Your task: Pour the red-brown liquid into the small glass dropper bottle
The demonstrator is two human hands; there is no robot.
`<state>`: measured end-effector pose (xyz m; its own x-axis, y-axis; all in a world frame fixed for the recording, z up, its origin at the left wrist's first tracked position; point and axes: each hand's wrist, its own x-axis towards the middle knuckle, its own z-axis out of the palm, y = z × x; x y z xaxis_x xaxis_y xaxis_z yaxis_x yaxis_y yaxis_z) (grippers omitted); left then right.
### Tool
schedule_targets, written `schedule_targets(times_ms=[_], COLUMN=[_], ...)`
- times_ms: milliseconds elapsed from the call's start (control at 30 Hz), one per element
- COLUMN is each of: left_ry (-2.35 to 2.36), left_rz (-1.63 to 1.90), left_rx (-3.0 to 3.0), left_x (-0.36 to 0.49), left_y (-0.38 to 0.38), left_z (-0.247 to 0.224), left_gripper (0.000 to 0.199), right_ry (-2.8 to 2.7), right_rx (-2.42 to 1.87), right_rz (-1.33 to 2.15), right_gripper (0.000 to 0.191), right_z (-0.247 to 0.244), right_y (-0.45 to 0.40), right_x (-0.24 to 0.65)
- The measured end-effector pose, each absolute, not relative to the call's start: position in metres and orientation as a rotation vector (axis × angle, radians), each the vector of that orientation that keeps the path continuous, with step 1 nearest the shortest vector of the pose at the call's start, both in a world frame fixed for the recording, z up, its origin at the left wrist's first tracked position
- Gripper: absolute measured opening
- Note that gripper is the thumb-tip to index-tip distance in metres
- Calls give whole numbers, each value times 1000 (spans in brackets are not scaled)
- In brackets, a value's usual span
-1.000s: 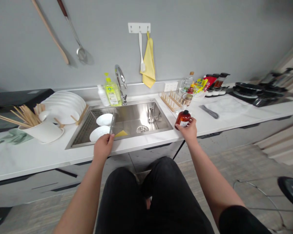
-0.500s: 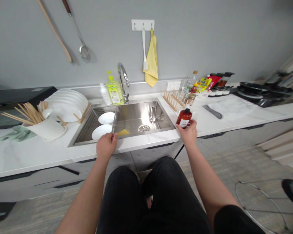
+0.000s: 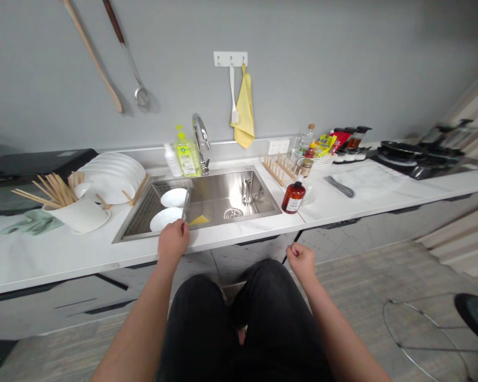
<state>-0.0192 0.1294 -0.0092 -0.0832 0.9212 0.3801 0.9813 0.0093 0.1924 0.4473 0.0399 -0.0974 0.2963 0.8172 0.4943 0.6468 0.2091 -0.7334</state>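
Note:
My left hand [image 3: 173,239] is curled into a loose fist at the front rim of the sink [image 3: 219,218], beside the wire basket [image 3: 141,212] in its left part. No object shows in that hand. Two white bowls [image 3: 174,197] sit in the basket just beyond it. My right hand [image 3: 301,259] is a closed fist held in front of the cabinet, below the counter edge, with nothing in it. Above it, an amber bottle [image 3: 293,198] with a black cap and white label stands upright on the counter at the sink's right corner.
White plates [image 3: 111,178] stand in a rack left of the sink, behind a white holder [image 3: 79,215] of chopsticks. Soap bottles [image 3: 188,154] stand by the faucet [image 3: 201,140]. A wooden rack [image 3: 279,168], grey tongs-like utensil [image 3: 340,186] and stove [image 3: 418,164] lie to the right.
My right hand has let go of the amber bottle, which now stands on the counter. That hand has dropped below the counter edge and closed. My left hand has stayed at the sink rim.

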Motion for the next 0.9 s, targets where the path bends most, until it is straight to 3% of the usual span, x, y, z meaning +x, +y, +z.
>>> schedule_targets(times_ms=[200,300,400,567,733,900], left_ry=[-2147,-2165,-2163,-2169,-2200,-2257], left_rz=[-604,-630,-648,-634,-699,-1092], left_rx=[-2035,-2014,-1993,-2002,-1993,-2109], left_x=[-21,-20,-18,-17,-21,-4], left_y=[130,130,129,128,129,116], left_z=[-10,-10,-9,-9,-8,5], left_gripper=[36,35,34,33,31,29], right_ry=[-1276,-1157,-1187,-1130,-1148,-1381], right_rx=[-1508,-1501,-1508,-1467,-1227,-1069], right_rz=[-11,-147,-183,-64,121,581], right_gripper=[27,82,107,100,101,98], right_z=[-53,-23,-3,10,2,-10], right_y=[92,137,177,185,119,48], right_x=[466,476,476,460,425,393])
